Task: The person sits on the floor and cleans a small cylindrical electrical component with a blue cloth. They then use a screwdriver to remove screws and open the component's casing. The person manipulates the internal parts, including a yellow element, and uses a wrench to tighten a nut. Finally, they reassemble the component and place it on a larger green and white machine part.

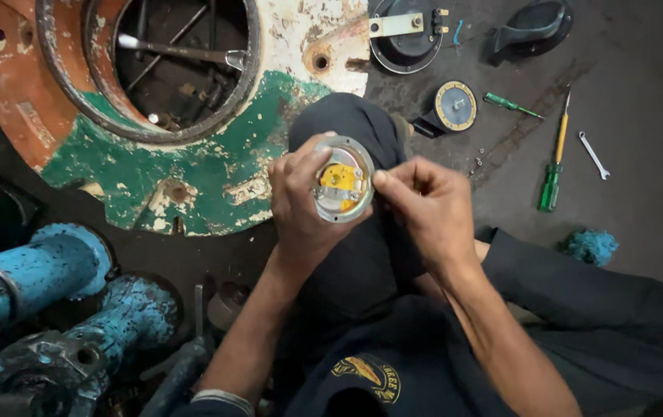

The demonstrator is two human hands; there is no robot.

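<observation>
Fingers of the left hand [304, 202] curl around the rim of a round metal horn unit [343, 179] with a yellow inner plate, its grip closed on the left edge and holding the part above the person's dark-trousered knee [347, 116]. The right hand [424, 205] has its grip pressed together, fingertips pinched against the unit's right rim. Green-handled screwdrivers [552, 181] lie well apart on the floor [640, 100].

Both forearms extended forward and converged above the raised knee. The left hand [300, 202] was cupped with fingers curled. The right hand [424, 202] was pinched, fingertips pointing left.
</observation>
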